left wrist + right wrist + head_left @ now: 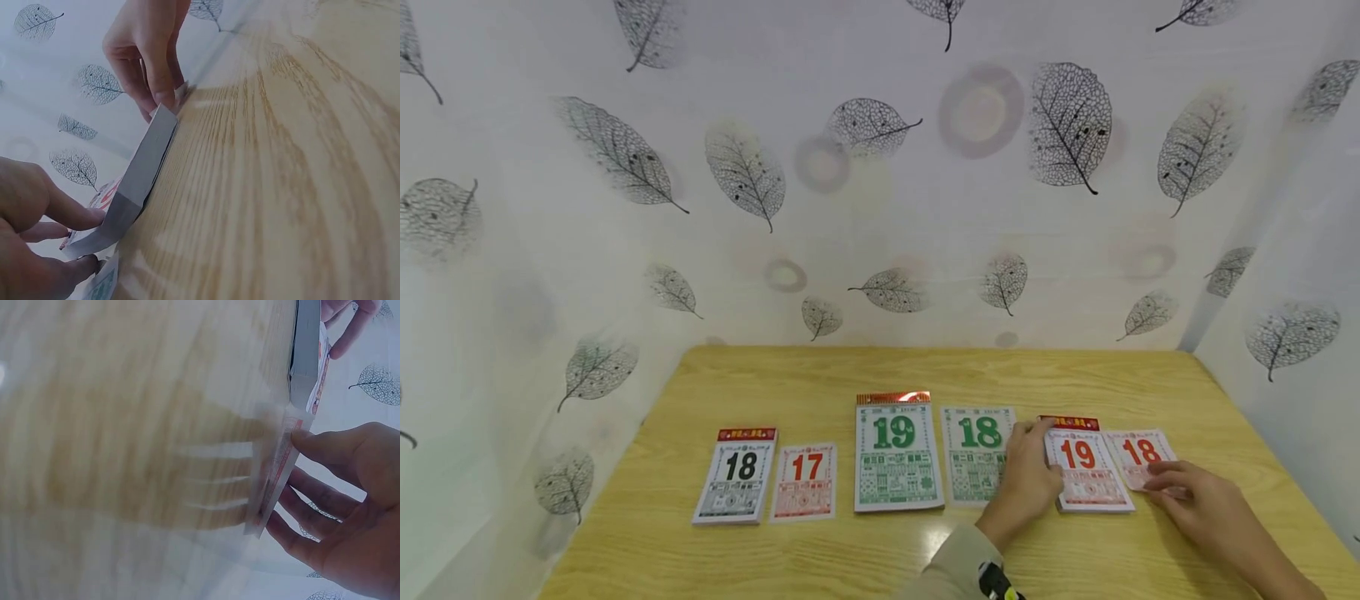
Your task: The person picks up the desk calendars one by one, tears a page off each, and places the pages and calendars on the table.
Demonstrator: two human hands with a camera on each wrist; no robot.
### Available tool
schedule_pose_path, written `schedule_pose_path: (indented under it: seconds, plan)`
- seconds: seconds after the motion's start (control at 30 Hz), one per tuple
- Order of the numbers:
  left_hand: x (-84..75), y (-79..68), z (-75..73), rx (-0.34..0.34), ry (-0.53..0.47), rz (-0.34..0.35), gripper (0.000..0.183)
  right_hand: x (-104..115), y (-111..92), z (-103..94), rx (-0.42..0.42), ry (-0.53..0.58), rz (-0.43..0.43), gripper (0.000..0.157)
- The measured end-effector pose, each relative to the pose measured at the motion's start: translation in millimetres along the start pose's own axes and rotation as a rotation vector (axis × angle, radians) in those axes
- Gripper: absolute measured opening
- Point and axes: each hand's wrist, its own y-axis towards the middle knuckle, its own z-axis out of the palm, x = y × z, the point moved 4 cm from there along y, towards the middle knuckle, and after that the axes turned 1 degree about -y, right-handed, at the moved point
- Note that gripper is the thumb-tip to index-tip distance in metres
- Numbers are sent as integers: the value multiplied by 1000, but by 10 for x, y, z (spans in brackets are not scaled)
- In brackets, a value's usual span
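My left hand (1026, 475) grips the left edge of a small tear-off calendar (1081, 467) with a red header and a red 19. One finger reaches its upper left corner and the thumb lies on its lower left side. Just right of that pad is a loose calendar page (1138, 450) with a red 18. My right hand (1206, 508) touches this page's lower part, fingers extended and spread in the right wrist view, thumb by the page's near corner (281, 450). The page's lower right is hidden under the fingers.
A larger calendar (898, 458) with a green 19 stands mid-table, its loose green 18 page (976, 442) beside it, partly behind my left hand. Farther left lie a calendar (737, 479) with a black 18 and a red 17 page (805, 483). A leaf-printed covering (880, 208) rises behind.
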Motion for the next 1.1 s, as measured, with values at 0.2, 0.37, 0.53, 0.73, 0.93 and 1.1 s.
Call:
schedule_pose_path:
  seconds: [0.2, 0.37, 0.53, 0.73, 0.93, 1.1]
  plan:
    - [11, -22, 10, 1, 23, -12, 73, 19, -17, 22, -4, 25, -19, 24]
    - [26, 1, -37, -28, 66, 22, 67, 46, 31, 33, -4, 40, -38, 19]
    - [39, 20, -83, -28, 89, 54, 64, 51, 115, 29, 82, 82, 22, 23]
    - [54, 5, -121, 2, 73, 46, 63, 54, 154, 33, 114, 127, 32, 21]
    - [59, -20, -198, -4, 82, 124, 54, 49, 106, -21, -38, 179, -67, 14]
    - [34, -115, -364, 14, 71, 236, 46, 147, 130, -150, -158, 263, -140, 21]
